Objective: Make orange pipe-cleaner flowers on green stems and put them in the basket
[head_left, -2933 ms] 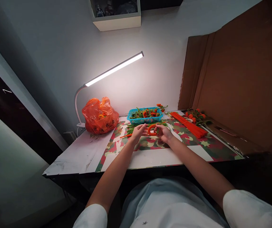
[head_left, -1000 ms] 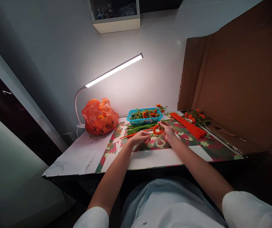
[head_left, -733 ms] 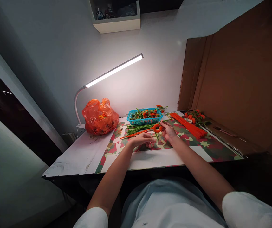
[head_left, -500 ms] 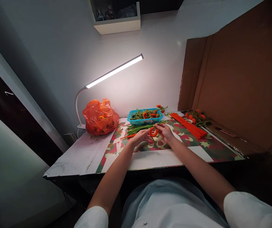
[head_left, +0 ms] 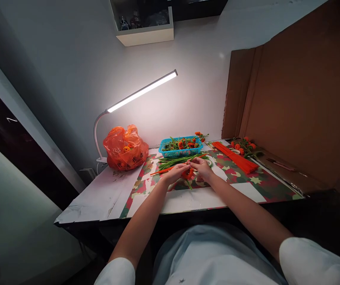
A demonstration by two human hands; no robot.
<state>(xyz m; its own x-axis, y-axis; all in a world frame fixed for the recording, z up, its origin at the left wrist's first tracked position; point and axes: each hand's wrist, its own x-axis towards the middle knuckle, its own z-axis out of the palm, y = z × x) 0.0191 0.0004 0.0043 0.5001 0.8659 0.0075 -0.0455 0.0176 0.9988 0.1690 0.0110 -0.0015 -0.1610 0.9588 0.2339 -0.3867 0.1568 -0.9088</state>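
My left hand (head_left: pixel 177 173) and my right hand (head_left: pixel 201 168) meet over the middle of the table, their fingertips pinched together. Between them is an orange pipe cleaner (head_left: pixel 189 174), bent into a curl that hangs under the fingers. A green stem shows just below it, but the fingers hide where the two join. Behind my hands lies a bundle of green pipe cleaners (head_left: pixel 172 161), with a few orange ones along its near side. A thick bundle of orange pipe cleaners (head_left: pixel 235 157) rests to the right.
At the back stands a blue basket (head_left: pixel 182 152) of orange flowers with green stems. An orange plastic bag (head_left: pixel 126 152) sits left, beside a lit clamp lamp (head_left: pixel 143 92). More orange flowers (head_left: pixel 243 145) lie at right near a cardboard panel (head_left: pixel 297 103) and a pen-like tool (head_left: pixel 281 164).
My right hand has moved left and down to meet my left hand. The orange curl, earlier open between the hands, is now partly covered by fingers.
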